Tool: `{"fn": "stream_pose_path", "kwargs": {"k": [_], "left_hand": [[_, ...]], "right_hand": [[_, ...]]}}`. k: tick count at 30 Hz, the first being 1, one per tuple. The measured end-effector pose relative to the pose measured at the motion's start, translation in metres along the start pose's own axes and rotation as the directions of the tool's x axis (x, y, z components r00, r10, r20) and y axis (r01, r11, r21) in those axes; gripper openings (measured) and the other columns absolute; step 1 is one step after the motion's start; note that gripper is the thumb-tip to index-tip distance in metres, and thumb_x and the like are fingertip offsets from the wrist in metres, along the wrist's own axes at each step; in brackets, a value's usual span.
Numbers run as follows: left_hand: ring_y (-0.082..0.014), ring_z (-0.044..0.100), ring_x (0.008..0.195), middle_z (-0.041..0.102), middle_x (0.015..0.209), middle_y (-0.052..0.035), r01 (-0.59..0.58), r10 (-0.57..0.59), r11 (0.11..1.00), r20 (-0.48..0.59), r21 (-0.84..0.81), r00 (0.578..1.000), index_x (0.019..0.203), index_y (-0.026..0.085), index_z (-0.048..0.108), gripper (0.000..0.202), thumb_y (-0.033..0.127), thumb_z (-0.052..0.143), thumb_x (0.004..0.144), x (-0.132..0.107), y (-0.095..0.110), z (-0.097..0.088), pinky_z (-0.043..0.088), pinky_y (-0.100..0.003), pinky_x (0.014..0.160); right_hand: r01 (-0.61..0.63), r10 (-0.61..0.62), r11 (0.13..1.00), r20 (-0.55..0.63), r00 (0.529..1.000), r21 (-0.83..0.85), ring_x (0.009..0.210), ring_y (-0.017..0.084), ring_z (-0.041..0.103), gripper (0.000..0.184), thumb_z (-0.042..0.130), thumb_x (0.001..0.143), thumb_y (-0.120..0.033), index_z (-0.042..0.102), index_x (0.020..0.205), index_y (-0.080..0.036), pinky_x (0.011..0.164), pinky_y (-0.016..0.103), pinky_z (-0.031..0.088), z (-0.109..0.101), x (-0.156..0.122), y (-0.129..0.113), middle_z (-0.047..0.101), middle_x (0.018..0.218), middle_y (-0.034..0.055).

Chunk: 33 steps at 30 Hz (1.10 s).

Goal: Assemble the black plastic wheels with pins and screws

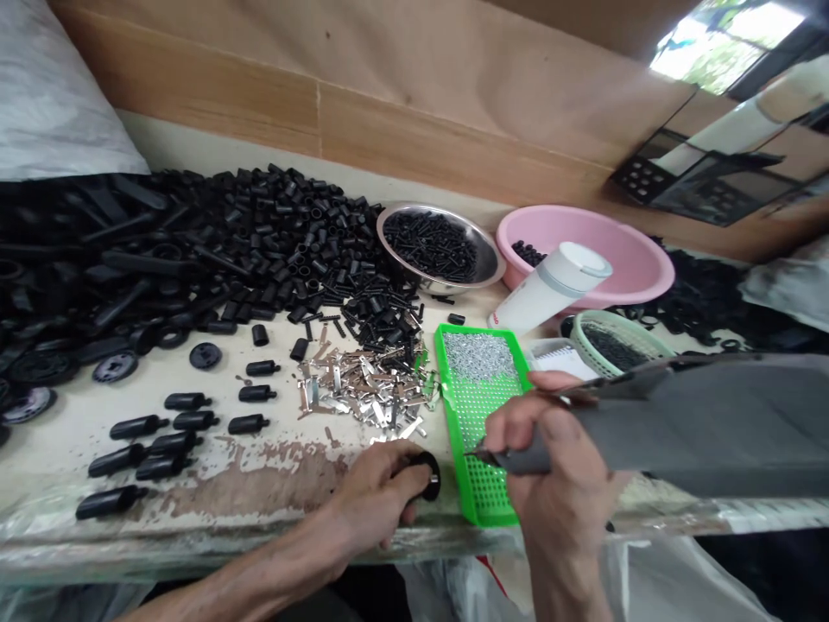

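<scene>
Near the front edge of the bench, my left hand is closed around a black round plastic part with a small shiny metal piece at its middle. To its right, my right hand grips a dark grey electric screwdriver. The driver's tip points left, over a green perforated tray that holds a heap of small silver screws. Loose metal strips lie scattered just beyond my left hand. Several black handle-like pieces lie in loose rows on the left.
A large pile of black tubes covers the back left. A steel bowl of black pegs, a pink basin, a white bottle and a pale green basket stand along the back. A white sack is at upper left.
</scene>
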State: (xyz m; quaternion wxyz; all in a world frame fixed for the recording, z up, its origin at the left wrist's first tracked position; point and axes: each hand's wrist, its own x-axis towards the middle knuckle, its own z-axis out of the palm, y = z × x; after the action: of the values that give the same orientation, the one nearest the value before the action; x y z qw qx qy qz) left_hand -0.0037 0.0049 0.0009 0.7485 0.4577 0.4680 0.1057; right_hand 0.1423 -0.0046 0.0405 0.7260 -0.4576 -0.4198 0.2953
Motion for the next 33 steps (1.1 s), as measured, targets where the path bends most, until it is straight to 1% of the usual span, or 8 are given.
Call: {"fn": "stream_pose_path", "kwargs": {"k": [2, 3, 8, 12, 17, 23, 29, 33], "left_hand": [[-0.0052, 0.037, 0.039, 0.053, 0.061, 0.0034, -0.010, 0.009, 1.000, 0.004, 0.012, 1.000, 0.096, 0.015, 0.059, 0.028, 0.040, 0.049, 0.086, 0.000, -0.001, -0.001, 0.027, -0.018, 0.040], [-0.0050, 0.038, 0.040, 0.055, 0.063, 0.0028, -0.015, 0.015, 1.000, 0.006, 0.019, 1.000, 0.097, 0.015, 0.059, 0.029, 0.041, 0.048, 0.087, 0.000, -0.002, -0.002, 0.028, -0.018, 0.041], [-0.0050, 0.042, 0.042, 0.061, 0.074, -0.0002, -0.012, 0.011, 1.000, 0.023, 0.022, 1.000, 0.101, 0.016, 0.060, 0.034, 0.045, 0.046, 0.088, 0.000, -0.004, -0.002, 0.032, -0.020, 0.044], [-0.0045, 0.040, 0.041, 0.062, 0.074, 0.0002, 0.003, -0.003, 1.000, -0.006, 0.027, 1.000, 0.100, 0.017, 0.061, 0.031, 0.042, 0.047, 0.088, -0.002, -0.002, 0.000, 0.031, -0.021, 0.046], [-0.0046, 0.039, 0.042, 0.062, 0.074, 0.0005, -0.003, 0.004, 0.999, -0.018, 0.036, 1.000, 0.101, 0.018, 0.060, 0.030, 0.041, 0.047, 0.088, -0.003, -0.001, 0.002, 0.031, -0.021, 0.047], [-0.0046, 0.040, 0.043, 0.063, 0.074, 0.0004, -0.011, 0.011, 1.000, -0.014, 0.022, 1.000, 0.097, 0.017, 0.060, 0.032, 0.046, 0.049, 0.087, -0.002, -0.001, 0.001, 0.030, -0.021, 0.047], [-0.0043, 0.038, 0.042, 0.062, 0.073, 0.0001, -0.009, 0.009, 1.000, -0.006, 0.015, 1.000, 0.093, 0.016, 0.059, 0.032, 0.046, 0.049, 0.086, -0.004, 0.002, 0.001, 0.027, -0.021, 0.047], [-0.0045, 0.038, 0.042, 0.062, 0.073, 0.0001, -0.008, 0.008, 1.000, -0.002, 0.013, 1.000, 0.096, 0.016, 0.058, 0.032, 0.045, 0.048, 0.086, -0.004, 0.003, 0.000, 0.028, -0.021, 0.047]], "right_hand": [[0.041, -0.044, 0.999, -0.088, 0.995, -0.035, 0.043, 0.011, 0.054, 0.015, 0.066, 0.082, -0.026, 0.062, 0.095, -0.019, 0.044, 0.025, 0.044, -0.010, 0.007, 0.000, 0.053, 0.053, -0.0076], [0.045, -0.051, 0.998, -0.113, 0.992, -0.054, 0.042, 0.011, 0.054, 0.016, 0.067, 0.082, -0.025, 0.062, 0.095, -0.018, 0.044, 0.025, 0.043, -0.014, 0.008, 0.001, 0.054, 0.052, -0.0076], [-0.007, -0.019, 0.986, -0.157, 0.987, -0.165, 0.043, 0.012, 0.055, 0.025, 0.070, 0.079, -0.031, 0.060, 0.098, -0.017, 0.048, 0.028, 0.043, -0.027, 0.004, 0.019, 0.055, 0.052, -0.0080], [-0.010, -0.022, 0.984, -0.180, 0.983, -0.179, 0.043, 0.013, 0.055, 0.029, 0.070, 0.078, -0.032, 0.060, 0.101, -0.016, 0.049, 0.029, 0.043, -0.029, 0.001, 0.026, 0.054, 0.051, -0.0082], [-0.019, -0.016, 0.984, -0.191, 0.982, -0.179, 0.043, 0.013, 0.055, 0.031, 0.070, 0.079, -0.032, 0.061, 0.103, -0.015, 0.050, 0.029, 0.044, -0.033, 0.004, 0.027, 0.054, 0.051, -0.0082], [-0.021, -0.014, 0.981, -0.184, 0.983, -0.190, 0.044, 0.013, 0.055, 0.033, 0.069, 0.079, -0.032, 0.060, 0.105, -0.013, 0.051, 0.030, 0.044, -0.035, 0.003, 0.029, 0.054, 0.051, -0.0077], [-0.024, -0.005, 0.982, -0.151, 0.989, -0.187, 0.047, 0.013, 0.056, 0.028, 0.069, 0.080, -0.032, 0.059, 0.101, -0.017, 0.052, 0.030, 0.045, -0.036, 0.000, 0.028, 0.054, 0.054, -0.0068], [-0.015, -0.017, 0.980, -0.159, 0.987, -0.197, 0.047, 0.013, 0.056, 0.028, 0.069, 0.080, -0.032, 0.059, 0.101, -0.017, 0.052, 0.030, 0.045, -0.035, -0.001, 0.028, 0.055, 0.054, -0.0069]]}}
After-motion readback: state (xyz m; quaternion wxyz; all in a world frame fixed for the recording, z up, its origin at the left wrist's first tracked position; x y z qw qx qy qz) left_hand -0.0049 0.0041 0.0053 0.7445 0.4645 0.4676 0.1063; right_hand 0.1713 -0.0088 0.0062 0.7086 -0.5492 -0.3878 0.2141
